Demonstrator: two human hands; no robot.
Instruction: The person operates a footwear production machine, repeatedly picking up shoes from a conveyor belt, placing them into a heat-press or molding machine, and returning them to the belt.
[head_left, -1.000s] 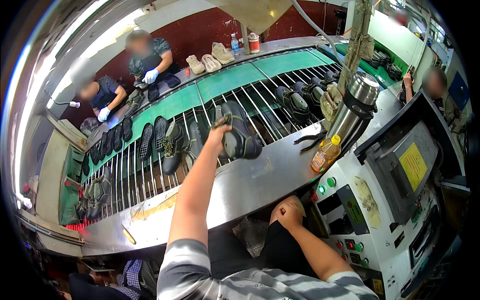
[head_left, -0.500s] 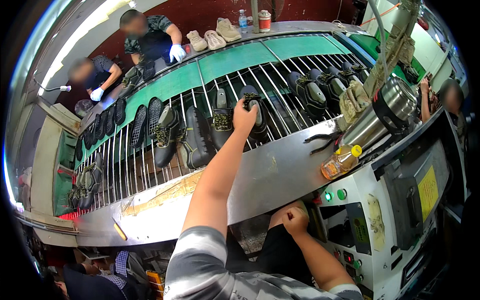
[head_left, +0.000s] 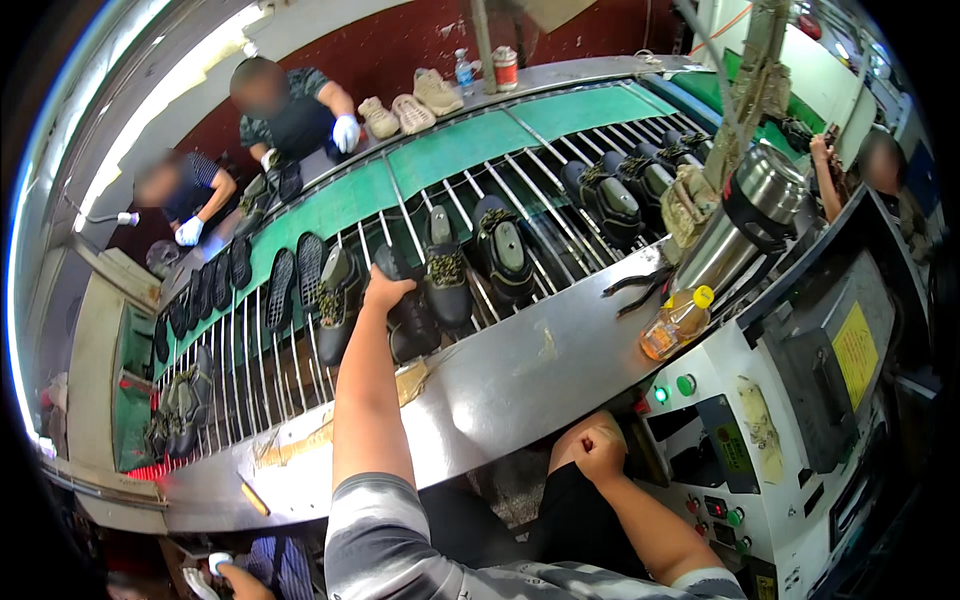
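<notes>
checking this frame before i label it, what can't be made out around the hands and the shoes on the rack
- Left hand, head view: its grip on the dark shoe is unclear; the hand covers the part it rests on.
- Right hand, head view: fist curled near the lap; whether it holds anything is hidden by the fingers.
- Dark shoes at the rack's left end: too small and bent by the fisheye rim to count.
- Yellow label on the machine: too small to read.

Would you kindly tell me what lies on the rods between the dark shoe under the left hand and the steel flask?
In the head view, two more dark shoes lie on the rods beyond the left hand and its shoe; black pliers rest nearer the flask.
</notes>
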